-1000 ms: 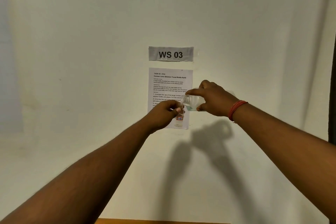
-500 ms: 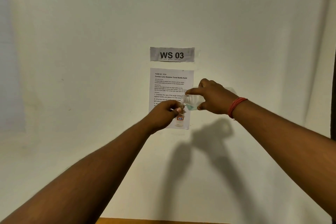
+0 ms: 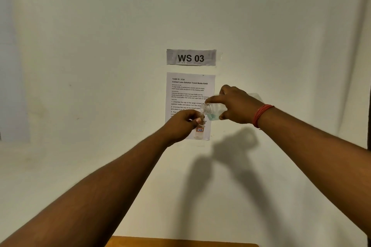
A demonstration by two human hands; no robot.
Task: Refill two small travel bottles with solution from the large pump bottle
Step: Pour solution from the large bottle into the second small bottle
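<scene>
My right hand (image 3: 235, 105) grips a clear large bottle (image 3: 212, 111), tipped on its side with its open threaded neck pointing left. A little pale blue liquid lies in its lower side. My left hand (image 3: 183, 123) holds a small clear travel bottle (image 3: 199, 130) upright by its neck; the bottle bears a small orange-bordered label. The large bottle's mouth hovers just above and right of the small bottle's top, which my fingers partly hide. Both hands are raised in front of a white wall. No second travel bottle or pump is in view.
A printed task sheet (image 3: 189, 90) and a "WS 03" sign (image 3: 191, 57) are taped to the wall behind the hands. A strip of wooden tabletop (image 3: 180, 242) shows at the bottom edge. A red thread band (image 3: 261, 114) circles my right wrist.
Both hands hold nearly still; the large bottle stays tilted over the small one with only a slight shift of view.
</scene>
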